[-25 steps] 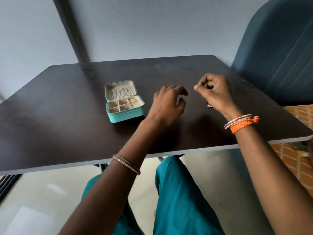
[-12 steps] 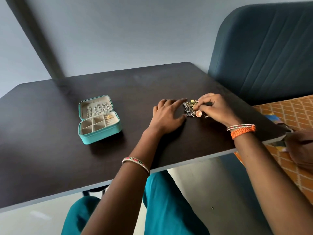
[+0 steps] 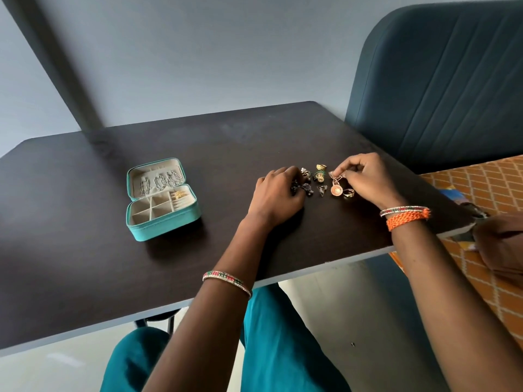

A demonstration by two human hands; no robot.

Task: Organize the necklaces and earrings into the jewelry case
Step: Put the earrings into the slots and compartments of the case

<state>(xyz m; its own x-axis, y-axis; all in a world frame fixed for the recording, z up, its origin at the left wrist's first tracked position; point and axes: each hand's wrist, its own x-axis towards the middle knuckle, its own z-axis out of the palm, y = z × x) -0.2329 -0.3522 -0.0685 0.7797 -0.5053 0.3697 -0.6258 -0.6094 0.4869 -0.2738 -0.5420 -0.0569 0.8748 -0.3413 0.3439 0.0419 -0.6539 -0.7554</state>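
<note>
A teal jewelry case (image 3: pixel 147 233) lies open on the dark table (image 3: pixel 85 250), left of my hands. Silver necklaces (image 3: pixel 160 181) hang inside its lid, and a gold piece (image 3: pixel 179 195) sits in one back compartment. A small pile of earrings (image 3: pixel 319 176) lies between my hands, with an orange round earring (image 3: pixel 336 190) at its near side. My left hand (image 3: pixel 276 198) rests on the pile's left edge, fingers curled over dark pieces. My right hand (image 3: pixel 365 179) pinches a small earring (image 3: pixel 335 174) at the pile's right side.
A dark blue padded chair back (image 3: pixel 441 80) stands right behind the table. An orange patterned surface (image 3: pixel 481 188) lies to the right, with another person's hand (image 3: pixel 501 239) at the table's right corner. A dark post (image 3: pixel 62 69) rises behind the table.
The view has shifted, so the case now sits further left. My hands came down onto the earring pile and spread it out. My right fingers have closed on one small earring.
</note>
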